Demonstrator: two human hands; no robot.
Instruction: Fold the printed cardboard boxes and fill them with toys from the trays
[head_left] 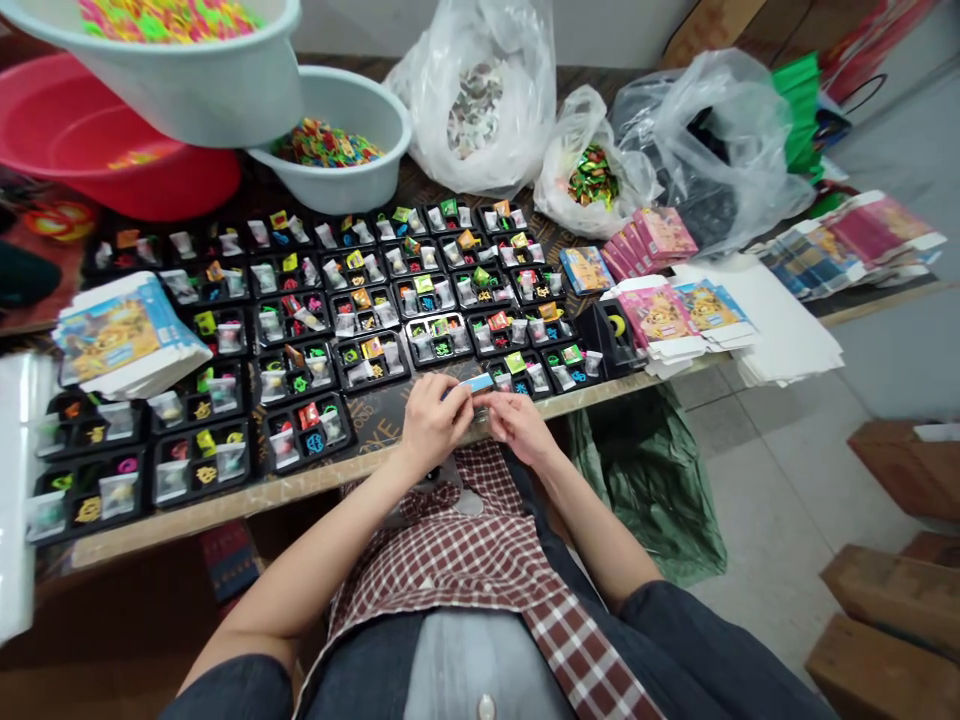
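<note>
Both hands meet at the table's front edge around a small blue box (477, 383), which I see mostly edge-on. My left hand (435, 425) is closed on its left end, thumb and fingers pinching it. My right hand (519, 425) has its fingers curled and pinched at the box's near right side; its fingertips are partly hidden. Just beyond the hands lie rows of black compartment trays (373, 362), holding small colourful pieces and wrapped packets. The box's lower part is covered by the fingers.
Flat printed cartons (124, 330) are stacked at left, with more cartons (660, 318) at right beside pink boxes (664, 235). Behind stand grey tubs (352, 185), a red tub (172, 185) and clear bags (517, 150). A green sack (652, 490) hangs below the table edge.
</note>
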